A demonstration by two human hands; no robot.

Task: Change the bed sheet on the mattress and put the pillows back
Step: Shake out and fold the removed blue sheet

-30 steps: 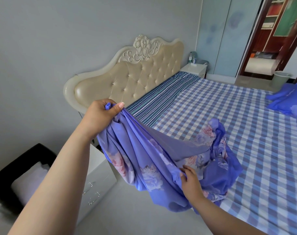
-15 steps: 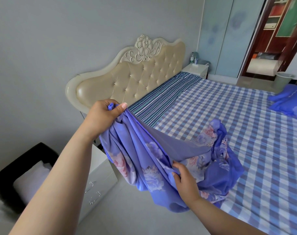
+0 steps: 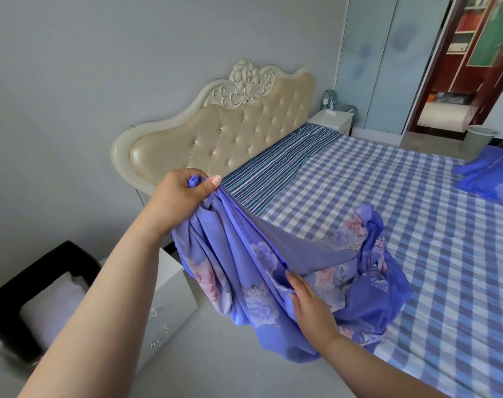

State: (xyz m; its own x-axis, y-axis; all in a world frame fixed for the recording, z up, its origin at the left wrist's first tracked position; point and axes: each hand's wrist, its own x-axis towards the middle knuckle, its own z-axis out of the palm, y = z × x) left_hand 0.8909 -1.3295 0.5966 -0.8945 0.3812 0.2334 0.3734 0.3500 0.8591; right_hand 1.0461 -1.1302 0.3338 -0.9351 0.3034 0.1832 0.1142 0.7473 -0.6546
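Observation:
A purple floral bed sheet [image 3: 238, 254] hangs bunched between my hands over the near corner of the bed, and its far end lies heaped on the mattress. My left hand [image 3: 178, 202] grips a gathered corner of it, raised in front of the headboard. Lower down, my right hand [image 3: 310, 308] pinches a fold along the sheet's edge, its fingertips tucked into the fabric. The mattress [image 3: 431, 225] wears a blue-and-white check cover, with a striped strip [image 3: 276, 165] at the head. Purple pillows [image 3: 491, 173] lie at the far right edge of the bed.
A cream tufted headboard [image 3: 230, 136] stands against the wall. A white nightstand [image 3: 170, 297] and a black basket [image 3: 43, 282] holding white cloth sit beside me on the left. Farther off are a second nightstand [image 3: 330, 122], a wardrobe [image 3: 388, 53], a bin [image 3: 478, 139] and an open doorway.
My right hand has slid up and left along the sheet's edge to a new fold. My left hand keeps its grip in nearly the same place.

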